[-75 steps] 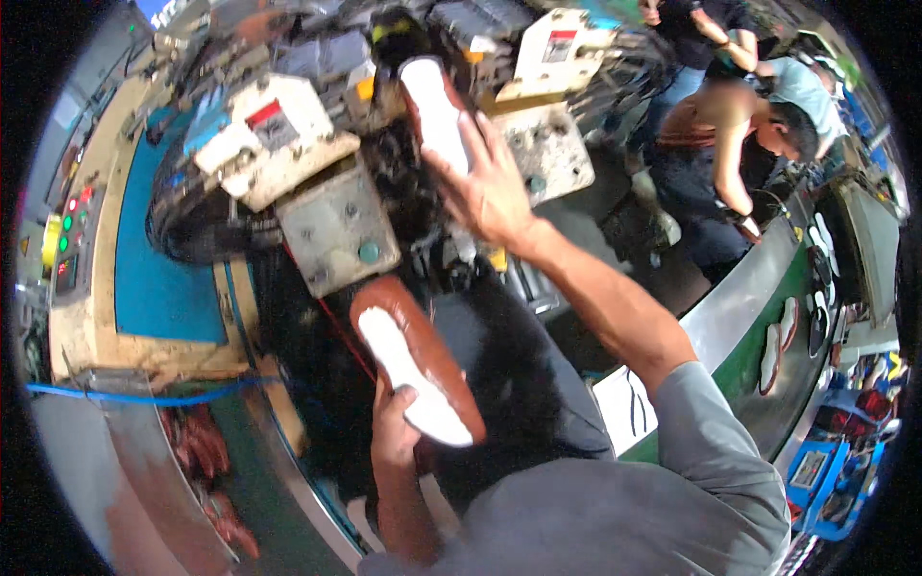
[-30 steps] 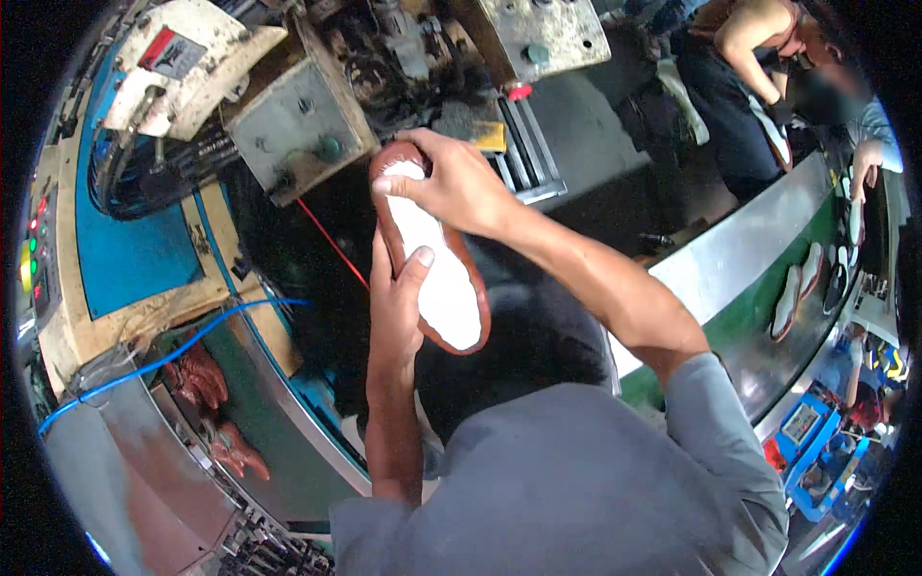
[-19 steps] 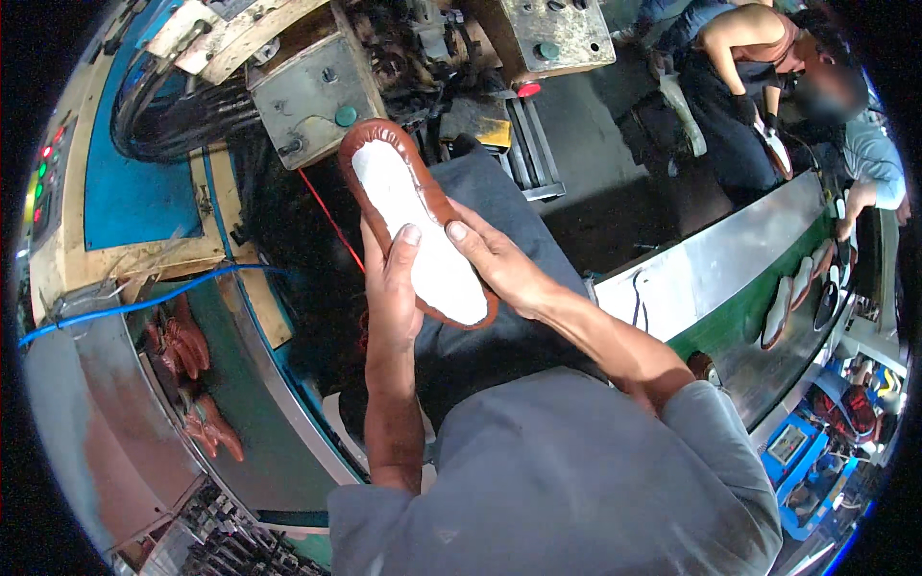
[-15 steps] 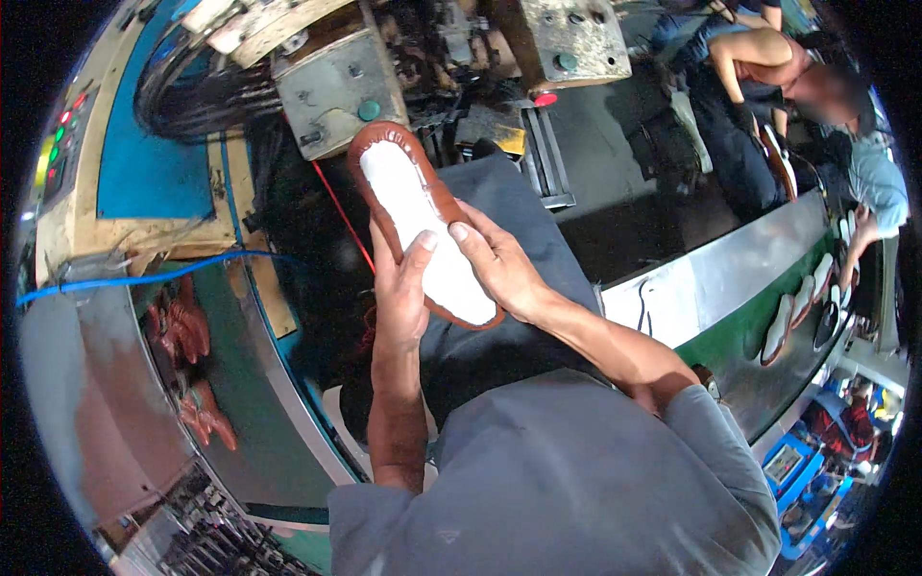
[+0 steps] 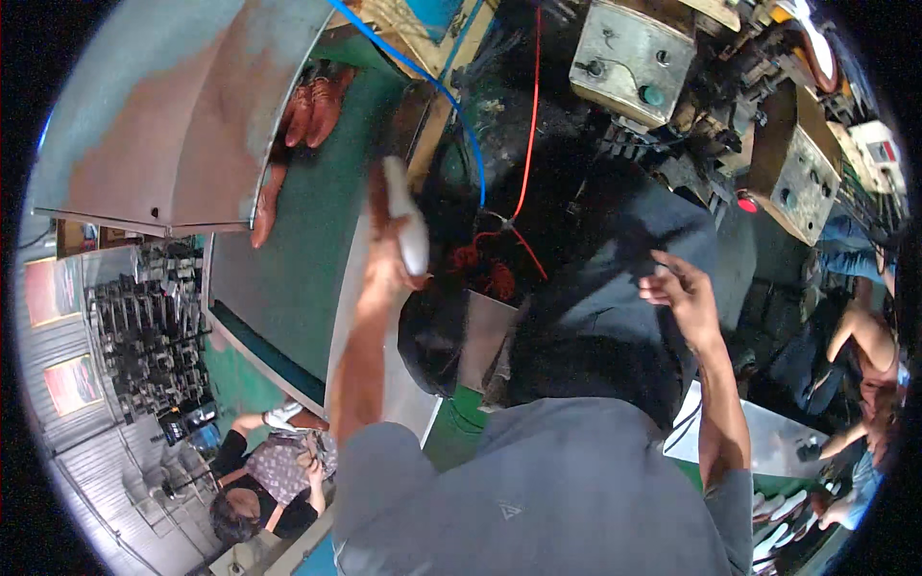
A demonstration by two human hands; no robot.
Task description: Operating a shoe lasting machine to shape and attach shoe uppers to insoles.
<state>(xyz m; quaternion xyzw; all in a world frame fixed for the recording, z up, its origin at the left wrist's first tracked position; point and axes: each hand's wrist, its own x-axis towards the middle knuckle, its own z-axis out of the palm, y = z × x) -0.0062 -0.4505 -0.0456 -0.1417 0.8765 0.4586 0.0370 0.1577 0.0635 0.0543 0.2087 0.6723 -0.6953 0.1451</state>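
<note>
My left hand (image 5: 389,261) grips a brown leather shoe (image 5: 413,230) with a white bottom. It is out to the left, beside the green conveyor belt (image 5: 322,221), with the shoe's white bottom facing right; motion blurs the hand and shoe a little. My right hand (image 5: 680,291) hovers above my dark-covered lap (image 5: 605,336), its fingers loosely bent and apart with nothing in them. Farther up the belt lie several brown shoes (image 5: 317,104), partly under a metal hood (image 5: 192,115).
Machine control boxes (image 5: 634,62) stand ahead at the right. A blue hose (image 5: 451,101) and a red cord (image 5: 531,125) run ahead of my lap. One person (image 5: 279,470) sits at lower left; others work at right near white-bottomed shoes (image 5: 783,504).
The view has turned left. My right hand has let go of the shoe and moved apart to the right, while my left hand has carried the shoe left toward the belt.
</note>
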